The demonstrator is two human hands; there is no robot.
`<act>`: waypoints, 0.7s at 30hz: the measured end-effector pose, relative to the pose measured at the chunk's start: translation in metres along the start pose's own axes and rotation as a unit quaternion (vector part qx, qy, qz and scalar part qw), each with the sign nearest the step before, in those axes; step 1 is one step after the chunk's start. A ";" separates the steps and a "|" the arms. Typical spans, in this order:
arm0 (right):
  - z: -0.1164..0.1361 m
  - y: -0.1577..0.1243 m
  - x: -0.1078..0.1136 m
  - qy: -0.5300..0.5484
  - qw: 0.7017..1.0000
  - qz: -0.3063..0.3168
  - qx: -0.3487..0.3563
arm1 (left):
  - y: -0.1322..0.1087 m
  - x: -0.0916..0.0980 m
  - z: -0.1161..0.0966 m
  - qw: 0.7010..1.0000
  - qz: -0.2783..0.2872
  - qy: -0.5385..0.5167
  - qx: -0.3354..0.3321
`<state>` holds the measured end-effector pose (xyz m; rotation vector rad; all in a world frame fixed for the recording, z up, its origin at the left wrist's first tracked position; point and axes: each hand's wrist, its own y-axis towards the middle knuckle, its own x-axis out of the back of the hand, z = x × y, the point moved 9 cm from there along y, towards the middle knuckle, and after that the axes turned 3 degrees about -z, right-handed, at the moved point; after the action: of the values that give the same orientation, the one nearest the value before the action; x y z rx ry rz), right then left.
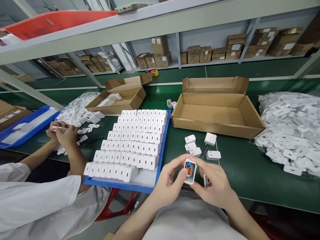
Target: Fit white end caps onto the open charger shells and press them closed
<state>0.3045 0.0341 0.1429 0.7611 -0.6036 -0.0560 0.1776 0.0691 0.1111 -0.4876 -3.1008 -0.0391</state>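
My left hand (172,180) is closed round a white charger housing (190,180), its thumb on the rim. The housing's open end faces up and shows orange and blue parts inside. My right hand (215,183) steadies the same housing with its fingers from the right, and a second white piece (206,180) sits within its curled fingers. Just beyond my hands lie several white chargers (190,139) and thin metal pins (205,152). To the left, a blue tray (161,163) holds rows of white chargers (135,146) with small red ports.
An open, bare cardboard box (217,115) stands ahead, beside a bag of white covers (290,133) at right. Another carton (120,100) holds white pieces. At left, a co-worker's hands (63,133) hold a white piece near a pile (77,108). A shelf beam (150,25) crosses above.
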 end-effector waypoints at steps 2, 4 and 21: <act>0.005 0.003 0.001 -0.001 1.000 -0.010 0.011 | 0.001 -0.003 -0.006 1.000 -0.002 0.004 -0.025; 0.010 0.006 0.002 -0.002 1.000 -0.018 0.018 | 0.001 -0.005 -0.007 0.999 0.011 -0.007 -0.030; 0.027 0.012 -0.002 -0.013 0.996 -0.033 0.086 | -0.006 -0.003 -0.019 0.998 0.064 -0.012 -0.024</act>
<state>0.2863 0.0266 0.1653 0.9481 -0.6132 -0.0766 0.1782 0.0622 0.1298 -0.6931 -3.0904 -0.1092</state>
